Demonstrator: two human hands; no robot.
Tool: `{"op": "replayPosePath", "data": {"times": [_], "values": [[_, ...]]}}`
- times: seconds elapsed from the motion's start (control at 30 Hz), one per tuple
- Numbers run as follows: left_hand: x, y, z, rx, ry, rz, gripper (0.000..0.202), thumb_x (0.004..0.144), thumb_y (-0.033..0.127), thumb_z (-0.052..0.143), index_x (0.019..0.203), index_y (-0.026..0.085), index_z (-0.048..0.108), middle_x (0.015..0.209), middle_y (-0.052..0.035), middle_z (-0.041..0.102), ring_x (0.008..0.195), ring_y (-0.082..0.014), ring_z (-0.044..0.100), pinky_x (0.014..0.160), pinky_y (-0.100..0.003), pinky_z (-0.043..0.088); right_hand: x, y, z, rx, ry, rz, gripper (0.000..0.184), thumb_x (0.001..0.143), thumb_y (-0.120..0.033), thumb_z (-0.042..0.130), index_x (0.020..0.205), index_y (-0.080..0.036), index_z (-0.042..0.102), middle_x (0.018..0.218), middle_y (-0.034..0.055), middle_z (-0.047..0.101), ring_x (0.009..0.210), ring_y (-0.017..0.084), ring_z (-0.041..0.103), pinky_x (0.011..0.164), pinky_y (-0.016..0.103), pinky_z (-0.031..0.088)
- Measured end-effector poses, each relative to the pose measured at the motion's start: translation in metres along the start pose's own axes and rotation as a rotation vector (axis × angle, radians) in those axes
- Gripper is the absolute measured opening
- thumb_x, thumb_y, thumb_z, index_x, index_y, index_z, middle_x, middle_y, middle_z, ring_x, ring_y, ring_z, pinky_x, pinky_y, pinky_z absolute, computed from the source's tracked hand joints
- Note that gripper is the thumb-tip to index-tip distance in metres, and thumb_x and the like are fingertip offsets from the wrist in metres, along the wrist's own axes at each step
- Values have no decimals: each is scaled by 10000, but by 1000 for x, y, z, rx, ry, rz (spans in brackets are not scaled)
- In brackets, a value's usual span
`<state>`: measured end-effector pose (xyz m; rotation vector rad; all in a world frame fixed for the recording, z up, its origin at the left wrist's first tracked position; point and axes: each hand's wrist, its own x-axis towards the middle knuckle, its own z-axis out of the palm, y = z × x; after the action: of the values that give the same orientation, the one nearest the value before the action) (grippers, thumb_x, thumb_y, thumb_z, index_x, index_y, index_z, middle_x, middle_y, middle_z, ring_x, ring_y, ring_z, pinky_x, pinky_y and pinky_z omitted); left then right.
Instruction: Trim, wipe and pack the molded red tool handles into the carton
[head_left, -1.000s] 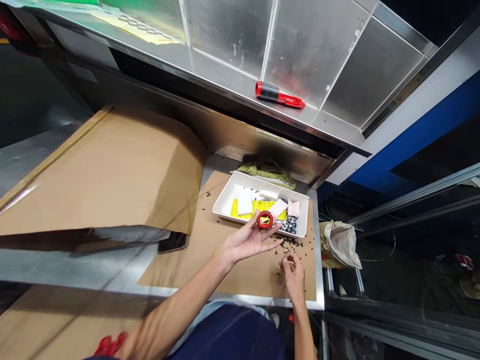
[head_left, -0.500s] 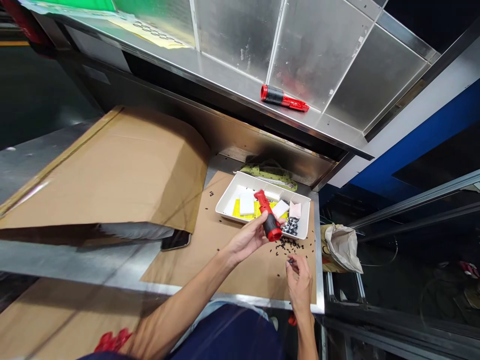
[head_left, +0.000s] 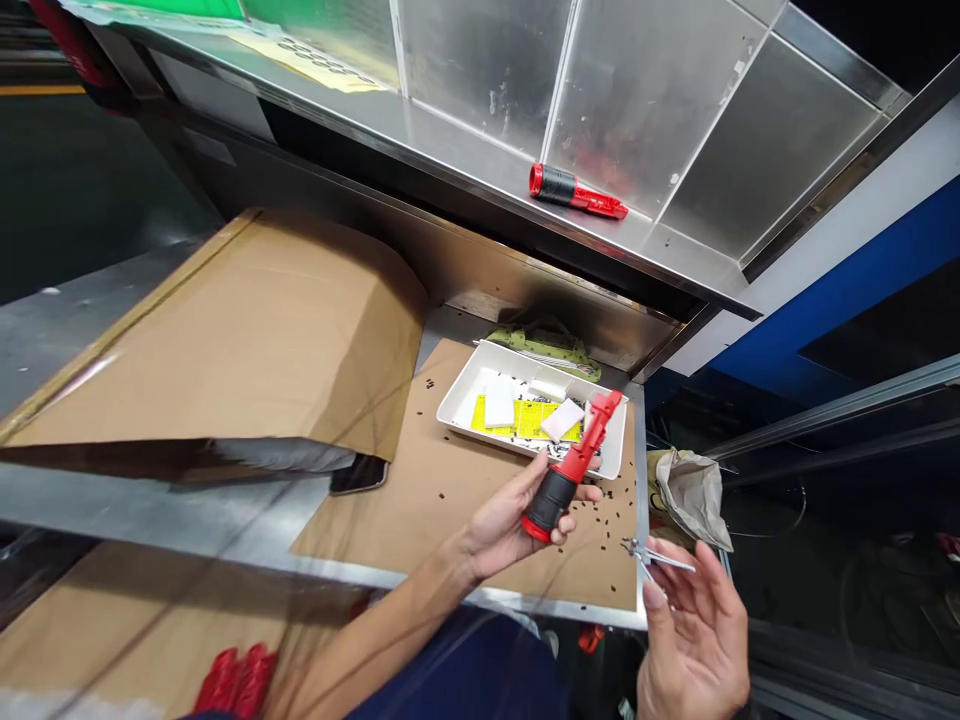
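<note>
In my left hand [head_left: 504, 528] is a red plastic part with a black ribbed sleeve [head_left: 553, 497], a tube-like housing. My fingers wrap round the black end, and the narrow red end points up and right over the white tray [head_left: 459, 398]. Beyond the table's right edge, my right hand [head_left: 694, 635] holds a small pair of metal nippers [head_left: 654, 556] between thumb and fingers, the jaws pointing left toward the table. Small black pieces [head_left: 604, 520] lie scattered on the brown cardboard sheet [head_left: 480, 510] near both hands.
A similar red and black part [head_left: 577, 192] lies on the metal ledge. The large cardboard box [head_left: 300, 330] takes up the left of the table. A green patterned bag [head_left: 551, 348] sits behind the tray. To the right hangs an open paper bag [head_left: 694, 490]. Red parts [head_left: 236, 682] show at lower left.
My left hand has turned the red and black part so its narrow end points up and right. My right hand has moved right and down, off the table, and now shows the nippers.
</note>
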<state>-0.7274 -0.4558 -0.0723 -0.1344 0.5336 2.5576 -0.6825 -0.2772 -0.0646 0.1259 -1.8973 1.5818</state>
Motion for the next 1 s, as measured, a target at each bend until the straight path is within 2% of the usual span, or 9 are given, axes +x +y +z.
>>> {"op": "replayPosePath", "data": {"times": [0.07, 0.17, 0.27, 0.33, 0.57, 0.73, 0.9, 1.0], "values": [[0, -6, 5, -40, -5, -28, 383, 952, 459, 522, 1099, 134, 664, 942, -97, 709, 659, -113, 624, 593, -203, 466, -5, -2, 7, -15, 13, -110, 330, 816, -201, 716, 1121, -153, 601, 933, 85, 724, 902, 235, 707, 736, 388, 596], [-1, -17, 11, -58, -4, 9, 257, 938, 389, 575, 1094, 196, 643, 912, -62, 735, 875, -191, 705, 798, -295, 505, -5, -3, 12, -31, -2, -257, 243, 812, -187, 722, 1025, -185, 606, 886, 61, 722, 975, 251, 665, 834, 463, 540], [-3, -25, 15, -69, 14, 52, 313, 884, 405, 663, 1136, 224, 616, 892, -39, 753, 1059, -249, 694, 983, -370, 452, -4, -3, 12, -96, -31, -308, 217, 808, -236, 744, 976, -203, 611, 832, 66, 725, 1030, 268, 590, 847, 458, 477], [-5, -28, 18, -73, 26, 57, 347, 836, 425, 719, 1104, 228, 618, 873, -32, 757, 1088, -272, 688, 1030, -399, 429, -5, -4, 10, -128, -33, -312, 216, 801, -258, 754, 960, -216, 614, 807, 66, 729, 1033, 278, 553, 839, 454, 447], [-11, -30, 30, -101, -10, 29, 334, 792, 412, 770, 1067, 258, 660, 857, -37, 763, 989, -245, 729, 827, -309, 551, -11, 0, 4, -85, -74, -290, 273, 781, -221, 757, 1014, -288, 631, 795, 21, 738, 1043, 286, 511, 842, 462, 394], [-11, -33, 29, -77, 23, 49, 360, 759, 454, 781, 1036, 240, 701, 849, -55, 763, 938, -244, 738, 795, -282, 582, -12, 1, 3, -78, -90, -277, 286, 762, -219, 771, 1006, -293, 639, 801, 16, 738, 1017, 282, 513, 818, 445, 394], [-11, -36, 27, -50, 33, 46, 388, 798, 438, 745, 1129, 246, 675, 940, -77, 768, 930, -242, 740, 797, -274, 582, -12, 1, 1, -99, -106, -292, 260, 766, -255, 766, 986, -298, 635, 805, 23, 740, 987, 284, 512, 788, 423, 393], [-12, -36, 29, -42, 27, 47, 388, 792, 453, 748, 1107, 241, 671, 922, -77, 768, 925, -243, 740, 775, -271, 580, -11, 0, 0, -118, -141, -307, 268, 775, -239, 753, 1004, -298, 627, 815, 19, 749, 982, 276, 500, 784, 417, 382]]}}
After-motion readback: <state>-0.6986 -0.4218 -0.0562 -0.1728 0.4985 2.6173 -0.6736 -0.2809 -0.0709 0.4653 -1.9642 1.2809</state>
